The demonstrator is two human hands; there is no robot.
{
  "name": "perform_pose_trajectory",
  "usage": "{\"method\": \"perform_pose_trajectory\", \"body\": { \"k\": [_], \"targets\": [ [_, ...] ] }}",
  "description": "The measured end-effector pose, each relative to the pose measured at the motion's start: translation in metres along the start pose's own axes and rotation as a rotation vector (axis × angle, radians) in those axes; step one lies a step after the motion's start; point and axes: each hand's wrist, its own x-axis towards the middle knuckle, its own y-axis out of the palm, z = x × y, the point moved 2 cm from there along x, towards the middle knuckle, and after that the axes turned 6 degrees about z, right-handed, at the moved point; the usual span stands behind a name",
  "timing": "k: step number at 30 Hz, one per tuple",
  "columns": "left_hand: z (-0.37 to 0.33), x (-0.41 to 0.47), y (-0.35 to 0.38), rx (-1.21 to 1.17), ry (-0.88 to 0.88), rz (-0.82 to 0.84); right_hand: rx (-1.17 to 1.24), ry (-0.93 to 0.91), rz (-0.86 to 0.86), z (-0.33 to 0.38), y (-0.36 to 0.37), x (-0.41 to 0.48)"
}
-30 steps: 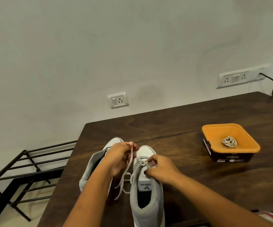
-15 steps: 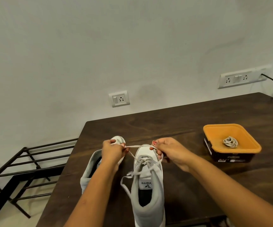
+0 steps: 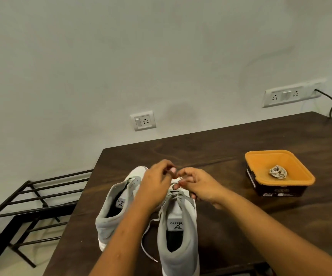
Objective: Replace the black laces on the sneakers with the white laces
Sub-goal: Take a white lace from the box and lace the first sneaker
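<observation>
Head view: our right hand (image 3: 200, 186) pinched the lace (image 3: 176, 195) over the right sneaker (image 3: 189, 218); left hand (image 3: 156, 183) close beside, curled, we couldn't tell its grip.

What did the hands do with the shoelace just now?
Both hands came together: the left hand moved right and the right hand moved left, closing the gap where the white lace was stretched, above the front of the right sneaker. Both still seem to pinch it, though blur hides the grip. The left sneaker, orange box with its coiled lace and table stayed put.
</observation>
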Motion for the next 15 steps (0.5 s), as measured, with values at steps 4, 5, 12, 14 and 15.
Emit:
{"method": "perform_pose_trajectory", "body": {
  "k": [4, 5, 12, 14, 15],
  "targets": [
    [-0.002, -0.003, 0.025, -0.097, -0.095, 0.231, -0.151, -0.071, -0.122, 0.0, 0.008, 0.004],
    [0.001, -0.003, 0.025, -0.095, -0.141, 0.257, -0.221, -0.077, -0.14, 0.0, 0.007, 0.005],
    [0.018, 0.003, -0.002, 0.309, -0.279, 0.183, -0.407, 0.007, -0.141, -0.004, -0.013, 0.004],
    [0.025, 0.001, -0.005, 0.344, -0.309, 0.223, -0.42, 0.029, -0.177, -0.005, -0.019, 0.004],
    [0.028, 0.0, -0.004, 0.344, -0.312, 0.256, -0.432, 0.044, -0.18, -0.006, -0.02, 0.005]
  ]
}}
